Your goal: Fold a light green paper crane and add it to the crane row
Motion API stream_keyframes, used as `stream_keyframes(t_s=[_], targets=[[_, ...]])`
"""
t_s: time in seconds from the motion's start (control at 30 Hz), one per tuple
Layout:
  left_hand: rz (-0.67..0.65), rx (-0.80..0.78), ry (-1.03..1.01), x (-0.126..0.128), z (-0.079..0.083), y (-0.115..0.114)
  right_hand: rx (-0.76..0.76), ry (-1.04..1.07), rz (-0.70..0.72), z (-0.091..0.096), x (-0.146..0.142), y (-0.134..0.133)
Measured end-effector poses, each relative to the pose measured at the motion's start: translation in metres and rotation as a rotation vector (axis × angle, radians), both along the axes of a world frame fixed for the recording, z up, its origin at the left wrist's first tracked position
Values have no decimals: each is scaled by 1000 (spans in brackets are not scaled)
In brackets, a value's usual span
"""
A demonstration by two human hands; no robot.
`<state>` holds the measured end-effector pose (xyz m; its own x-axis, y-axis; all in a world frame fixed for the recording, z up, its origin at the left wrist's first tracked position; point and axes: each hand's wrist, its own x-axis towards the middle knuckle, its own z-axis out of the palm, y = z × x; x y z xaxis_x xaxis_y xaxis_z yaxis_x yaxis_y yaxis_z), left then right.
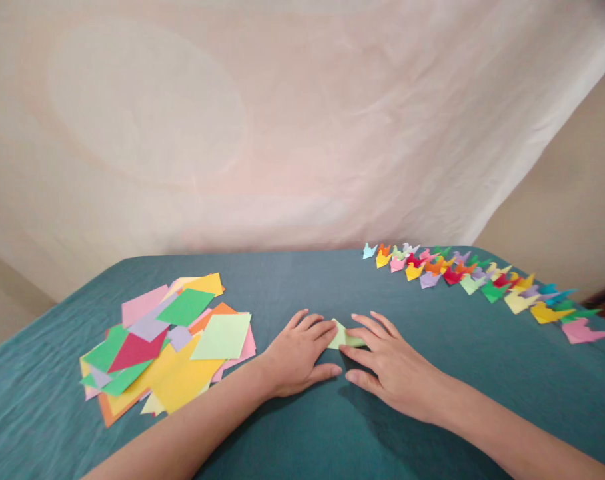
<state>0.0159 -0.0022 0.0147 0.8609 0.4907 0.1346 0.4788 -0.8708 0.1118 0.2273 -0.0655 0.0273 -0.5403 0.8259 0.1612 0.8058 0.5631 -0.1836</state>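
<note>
A small folded piece of light green paper (338, 335) lies on the cloth between my two hands. My left hand (300, 353) rests palm down, its fingertips on the paper's left part and its thumb stretched out along the cloth. From the other side, my right hand (390, 367) reaches over the paper's right part with its fingers spread and the index and middle fingertips touching it. The fingers of both hands cover much of the paper, so its full shape is hidden.
Loose coloured paper squares (182, 373) lie in an overlapping pile at left, a pale green sheet (222, 337) on top. Several folded paper birds (492, 291) stand in rows at right. A dark green cloth (302, 433) covers the table; a pale sheet (302, 133) hangs behind.
</note>
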Motion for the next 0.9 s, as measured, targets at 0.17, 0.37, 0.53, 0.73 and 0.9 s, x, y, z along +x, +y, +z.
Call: stream_keyframes(t_s=[0.17, 0.37, 0.53, 0.73, 0.9], targets=[[2, 32, 4, 0, -2, 0, -6, -33, -49, 6, 0, -3], [5, 40, 11, 1, -1, 0, 33, -105, -81, 5, 4, -5], [8, 50, 10, 1, -1, -1, 74, -174, -96, 2, 10, -7], [3, 64, 6, 1, -1, -1, 68, -200, -107, 3, 13, -7], [3, 72, 11, 1, -2, 0, 20, -147, -57, 9, 28, 0]])
